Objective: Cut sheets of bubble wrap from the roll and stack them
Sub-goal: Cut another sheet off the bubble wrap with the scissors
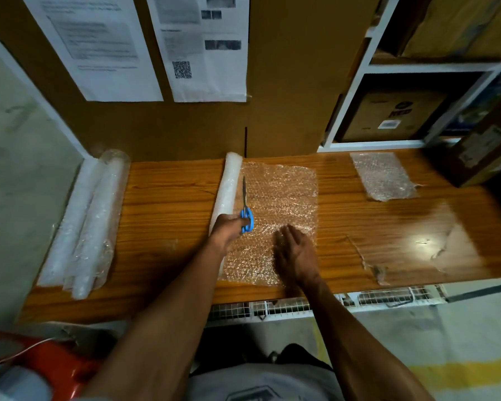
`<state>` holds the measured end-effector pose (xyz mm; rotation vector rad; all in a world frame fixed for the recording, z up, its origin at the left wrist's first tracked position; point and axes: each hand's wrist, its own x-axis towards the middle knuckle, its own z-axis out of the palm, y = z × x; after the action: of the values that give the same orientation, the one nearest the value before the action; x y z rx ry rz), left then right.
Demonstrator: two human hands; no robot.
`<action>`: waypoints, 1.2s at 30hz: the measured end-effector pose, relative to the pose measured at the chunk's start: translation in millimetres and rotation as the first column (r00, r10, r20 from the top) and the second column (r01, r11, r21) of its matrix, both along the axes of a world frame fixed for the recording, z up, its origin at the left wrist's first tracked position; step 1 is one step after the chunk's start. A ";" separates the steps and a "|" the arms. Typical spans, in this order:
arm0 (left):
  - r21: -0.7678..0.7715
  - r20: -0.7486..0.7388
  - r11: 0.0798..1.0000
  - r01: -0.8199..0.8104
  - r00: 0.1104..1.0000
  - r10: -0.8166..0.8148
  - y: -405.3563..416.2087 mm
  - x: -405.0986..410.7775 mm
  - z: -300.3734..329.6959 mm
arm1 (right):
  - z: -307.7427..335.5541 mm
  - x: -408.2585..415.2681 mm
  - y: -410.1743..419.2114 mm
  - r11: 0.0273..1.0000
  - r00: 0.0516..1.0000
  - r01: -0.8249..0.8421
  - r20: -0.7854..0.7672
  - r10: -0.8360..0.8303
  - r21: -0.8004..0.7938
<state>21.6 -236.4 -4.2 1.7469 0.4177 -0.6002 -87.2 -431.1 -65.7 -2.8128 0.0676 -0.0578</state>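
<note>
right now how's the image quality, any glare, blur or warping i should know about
Head view: a bright glare patch sits on the glossy wooden tabletop at right; the printed paper sheets on the cardboard wall are too soft to read; wide-angle warping bends the white shelf frame; the corners fall dark, while the blue-handled scissors and the transparent bubble wrap sheet stay fairly clear.

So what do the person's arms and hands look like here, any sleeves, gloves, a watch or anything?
Both arms are bare from the bottom of the picture to the fingertips. The left hand and right hand wear no gloves, and no watch, band or ring shows on either. No sleeve reaches the forearms. Low in the frame is a grey shirt with a dark printed mark on its front.
</note>
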 end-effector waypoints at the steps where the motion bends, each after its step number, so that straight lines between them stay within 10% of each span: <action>1: -0.016 -0.002 1.000 -0.005 1.000 0.005 -3.1 -4.3 -0.3 | -0.5 -5.2 4.1 0.996 0.997 -0.083 -0.013 0.082 -0.046; 13: 0.152 -0.001 0.986 0.065 0.998 -0.065 -7.3 -69.4 -21.9 | 4.1 -57.3 1.9 0.924 0.922 -0.383 -0.061 0.383 0.007; 18: 0.192 -0.089 0.967 0.170 0.984 -0.155 5.1 -112.3 -19.0 | 4.6 -57.8 4.0 0.961 0.973 -0.153 -0.133 0.187 0.228; 27: -0.255 -0.295 0.943 0.216 0.911 -0.288 34.3 -150.3 6.5 | 10.2 -55.1 5.1 0.960 0.970 -0.143 -0.156 0.184 0.242; 36: -0.464 -0.378 0.740 0.487 0.646 -0.663 63.6 -148.9 15.3 | 9.6 -47.3 9.8 0.963 0.975 -0.031 -0.205 0.088 0.267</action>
<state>-127.4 -172.8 11.1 1.3512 0.0834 -1.5620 -134.5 -421.4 -56.1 -2.5423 0.0368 0.2528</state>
